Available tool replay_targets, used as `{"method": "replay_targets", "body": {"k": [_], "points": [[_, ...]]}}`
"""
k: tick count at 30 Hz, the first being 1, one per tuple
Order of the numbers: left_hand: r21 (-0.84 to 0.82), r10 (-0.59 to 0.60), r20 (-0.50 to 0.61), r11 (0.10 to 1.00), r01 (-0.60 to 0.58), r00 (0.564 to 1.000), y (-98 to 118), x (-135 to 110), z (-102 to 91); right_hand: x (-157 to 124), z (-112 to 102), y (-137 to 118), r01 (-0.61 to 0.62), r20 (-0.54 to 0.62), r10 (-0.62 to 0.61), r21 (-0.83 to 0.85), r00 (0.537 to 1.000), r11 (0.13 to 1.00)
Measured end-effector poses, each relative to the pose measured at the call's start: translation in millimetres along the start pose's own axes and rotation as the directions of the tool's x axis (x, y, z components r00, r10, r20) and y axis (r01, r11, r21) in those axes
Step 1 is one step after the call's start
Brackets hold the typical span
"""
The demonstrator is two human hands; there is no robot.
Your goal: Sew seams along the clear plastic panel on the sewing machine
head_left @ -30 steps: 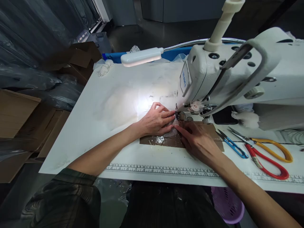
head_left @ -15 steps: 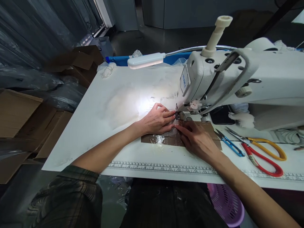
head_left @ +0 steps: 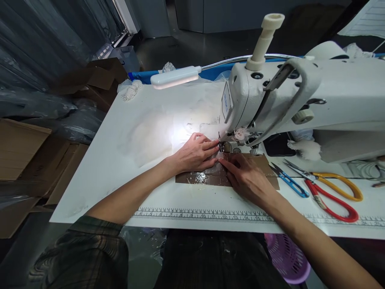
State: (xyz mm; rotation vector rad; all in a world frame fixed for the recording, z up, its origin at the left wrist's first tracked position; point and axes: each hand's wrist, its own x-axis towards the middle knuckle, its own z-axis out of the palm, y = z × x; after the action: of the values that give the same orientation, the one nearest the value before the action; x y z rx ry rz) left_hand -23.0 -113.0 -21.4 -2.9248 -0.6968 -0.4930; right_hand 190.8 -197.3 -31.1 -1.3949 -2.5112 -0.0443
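Hands barely shifted: left hand (head_left: 197,154), right hand (head_left: 246,176) flat, fingers together, pressing clear film (head_left: 215,170) at needle (head_left: 223,145); seam just begun, most unsewn.

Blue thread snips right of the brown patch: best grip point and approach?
Judgement: take the blue thread snips by the blue handle end, nearest the table's front edge, coming from above. They lie flat, blades pointing up-left toward the sewing machine; the red-handled scissors lie close on the right.

White machine, white table — bright handles off to one side

The sewing machine (head_left: 300,96) and table (head_left: 126,156) are white, the patch (head_left: 210,176) brown; scissors (head_left: 333,192) show red and yellow handles, snips (head_left: 290,182) blue, the basket (head_left: 288,261) purple — the sleeve (head_left: 84,253) dark plaid.
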Motion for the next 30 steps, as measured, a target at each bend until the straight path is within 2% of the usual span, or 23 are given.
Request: {"method": "replay_targets", "body": {"k": [9, 21, 26, 30], "points": [[0.001, 0.002, 0.035, 1.0, -0.002, 0.999, 1.9, 0.8, -4.7, 0.2, -0.9, -0.8, 0.005, -0.039, -0.004, 0.025, 0.999, 1.0], [0.04, 0.01, 0.032, 0.999, -0.012, 0.999, 4.2, -0.4, -2.0, 0.5, -2.7, -1.4, -0.016, -0.016, 0.017, 0.042, 1.0, 0.999], [0.073, -0.017, 0.022, 0.997, 0.015, 1.0, 5.4, 0.4, -15.0, 1.2, -4.6, -1.2, -0.014, 0.005, 0.014, 0.056, 1.0, 0.998], [0.002, -0.04, 0.003, 0.999, 0.04, 0.999, 11.0, -3.2, -23.1, 1.4, -5.8, -0.2, -0.031, 0.011, 0.03, 0.086, 0.999, 0.996]]}}
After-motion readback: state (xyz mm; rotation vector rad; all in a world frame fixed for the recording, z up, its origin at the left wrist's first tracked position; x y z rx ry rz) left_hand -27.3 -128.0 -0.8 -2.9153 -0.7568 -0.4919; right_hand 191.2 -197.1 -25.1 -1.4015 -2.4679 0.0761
